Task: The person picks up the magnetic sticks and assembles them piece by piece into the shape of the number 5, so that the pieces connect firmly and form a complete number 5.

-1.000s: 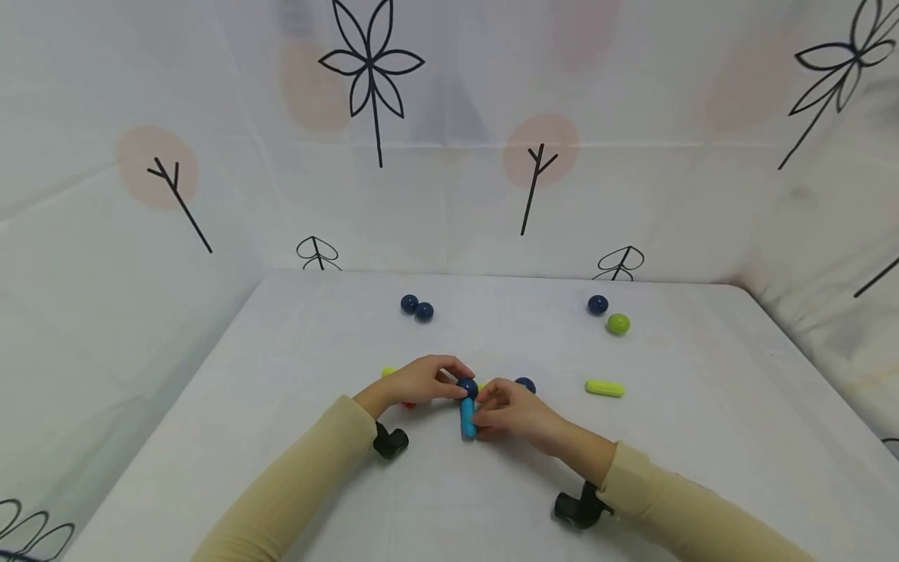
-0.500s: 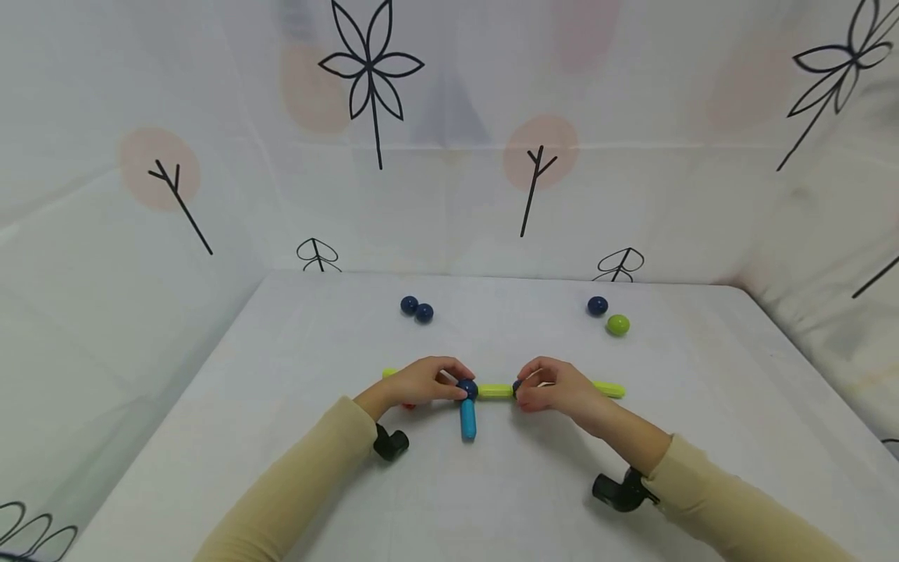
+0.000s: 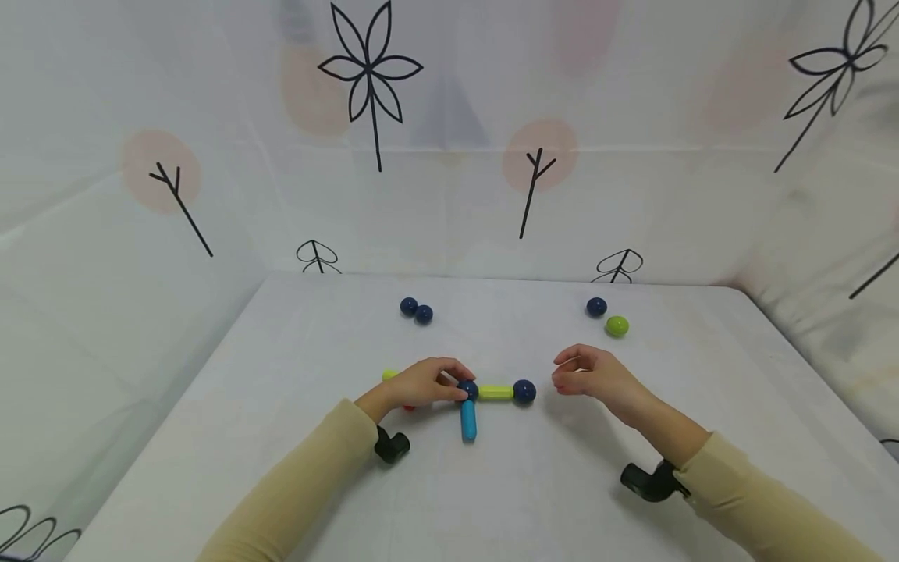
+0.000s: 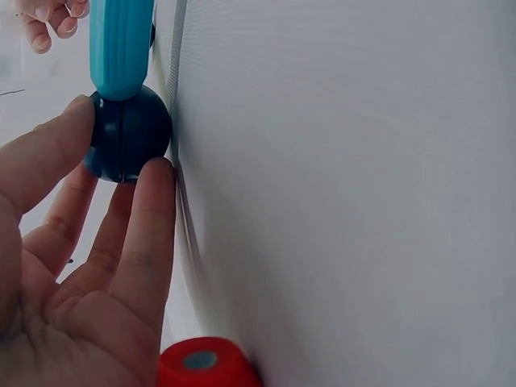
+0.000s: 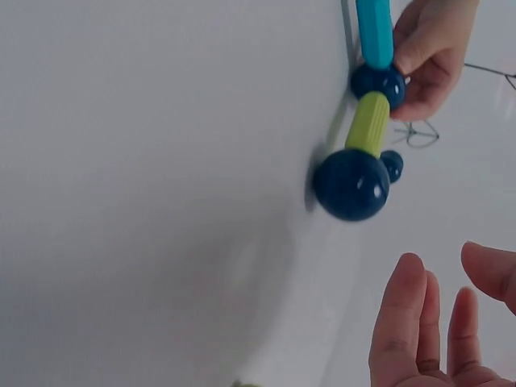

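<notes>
My left hand pinches a dark blue ball between thumb and fingers on the tabletop. Joined to that ball are a light blue rod, pointing toward me, and a yellow-green rod, pointing right. A second dark blue ball caps the yellow-green rod's right end. To the right of this ball, my right hand is apart from it, fingers loosely bent and holding nothing. Partly behind the left hand lie another yellow-green piece and a red piece.
Two dark blue balls sit together toward the back of the white table. Back right are a dark blue ball and a green ball. A patterned white cloth hangs behind.
My right hand left the light blue rod, touched the right-hand ball, then drew away rightward with nothing in it. It now covers where the loose yellow-green rod lay. The left hand stayed put.
</notes>
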Motion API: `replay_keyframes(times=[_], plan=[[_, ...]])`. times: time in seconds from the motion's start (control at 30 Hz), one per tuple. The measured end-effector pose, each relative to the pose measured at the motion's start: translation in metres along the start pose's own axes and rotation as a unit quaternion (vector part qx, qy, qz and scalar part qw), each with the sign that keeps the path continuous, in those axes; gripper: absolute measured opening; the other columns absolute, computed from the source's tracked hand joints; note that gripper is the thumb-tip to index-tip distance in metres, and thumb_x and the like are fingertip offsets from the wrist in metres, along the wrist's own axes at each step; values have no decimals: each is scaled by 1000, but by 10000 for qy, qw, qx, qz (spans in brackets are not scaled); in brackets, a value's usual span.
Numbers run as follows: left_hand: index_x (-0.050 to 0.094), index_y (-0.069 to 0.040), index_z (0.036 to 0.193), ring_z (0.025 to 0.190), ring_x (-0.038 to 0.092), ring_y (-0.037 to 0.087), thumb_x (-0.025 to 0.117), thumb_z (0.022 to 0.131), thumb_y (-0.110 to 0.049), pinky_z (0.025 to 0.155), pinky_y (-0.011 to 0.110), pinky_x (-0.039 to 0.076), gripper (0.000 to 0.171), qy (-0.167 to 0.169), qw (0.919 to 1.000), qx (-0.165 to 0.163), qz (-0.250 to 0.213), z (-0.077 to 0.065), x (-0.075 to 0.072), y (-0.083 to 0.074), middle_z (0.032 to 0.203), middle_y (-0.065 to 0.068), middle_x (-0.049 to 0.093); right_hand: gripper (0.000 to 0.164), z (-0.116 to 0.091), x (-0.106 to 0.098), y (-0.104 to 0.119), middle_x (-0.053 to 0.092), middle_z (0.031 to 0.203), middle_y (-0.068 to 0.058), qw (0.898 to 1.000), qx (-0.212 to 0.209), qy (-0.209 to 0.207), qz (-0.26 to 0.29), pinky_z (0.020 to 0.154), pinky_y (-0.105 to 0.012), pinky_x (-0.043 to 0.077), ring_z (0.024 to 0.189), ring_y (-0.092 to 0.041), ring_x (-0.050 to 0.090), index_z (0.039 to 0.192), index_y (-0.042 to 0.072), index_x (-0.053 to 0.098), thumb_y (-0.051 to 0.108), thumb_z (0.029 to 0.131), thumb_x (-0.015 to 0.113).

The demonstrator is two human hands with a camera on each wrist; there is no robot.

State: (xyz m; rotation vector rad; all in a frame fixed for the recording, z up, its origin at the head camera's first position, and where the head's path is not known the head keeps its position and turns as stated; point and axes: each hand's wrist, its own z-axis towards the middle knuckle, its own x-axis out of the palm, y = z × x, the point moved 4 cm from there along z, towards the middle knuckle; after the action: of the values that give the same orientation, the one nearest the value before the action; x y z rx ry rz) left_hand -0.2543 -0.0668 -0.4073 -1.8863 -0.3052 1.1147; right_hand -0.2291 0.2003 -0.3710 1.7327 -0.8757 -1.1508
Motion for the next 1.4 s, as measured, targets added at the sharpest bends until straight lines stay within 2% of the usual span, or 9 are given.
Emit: replay_keyframes(times=[0.3, 0.63, 0.9, 1.17, 1.4], plan=[[61, -19, 116, 102, 56, 14, 65, 89, -20, 85, 31, 44, 27, -73, 10000, -28, -19, 3, 1, 0, 110, -4, 58, 45, 2, -24, -8, 55, 104, -15, 9996, 135, -232, -34, 83, -34, 50, 96, -28, 62, 121, -9, 43, 14, 89, 64], [61, -16, 117, 104, 57, 17, 64, 89, -17, 89, 33, 43, 27, -162, 9999, -50, 29, 7, 0, -3, 111, -2, 58, 47, 9, -49, -24, 58, 109, -18, 9988, -49, -399, -271, 82, -31, 50, 100, -28, 60, 127, -12, 38, 15, 93, 57], [61, -15, 117, 103, 57, 17, 64, 89, -16, 88, 31, 44, 28, -220, 9998, -27, 20, 10, -1, -4, 111, -1, 58, 50, 16, -66, -34, 56, 114, -20, 9977, 114, -497, -445, 85, -32, 48, 102, -26, 60, 130, -12, 35, 18, 95, 55], [60, -15, 118, 104, 57, 17, 64, 90, -16, 90, 31, 44, 28, -229, 9997, -8, -3, 11, 1, -3, 112, -1, 58, 51, 23, -86, -41, 54, 116, -22, 9925, 243, -770, -913, 84, -34, 49, 90, -14, 61, 130, -9, 38, 19, 93, 59], [61, -15, 117, 104, 57, 17, 64, 90, -16, 90, 31, 43, 28, -253, 9997, -11, -16, 14, 0, -3, 112, -1, 58, 51, 30, -97, -45, 51, 113, -20, 9895, 236, -1025, -993, 80, -30, 49, 82, -7, 58, 128, -9, 40, 18, 91, 61]])
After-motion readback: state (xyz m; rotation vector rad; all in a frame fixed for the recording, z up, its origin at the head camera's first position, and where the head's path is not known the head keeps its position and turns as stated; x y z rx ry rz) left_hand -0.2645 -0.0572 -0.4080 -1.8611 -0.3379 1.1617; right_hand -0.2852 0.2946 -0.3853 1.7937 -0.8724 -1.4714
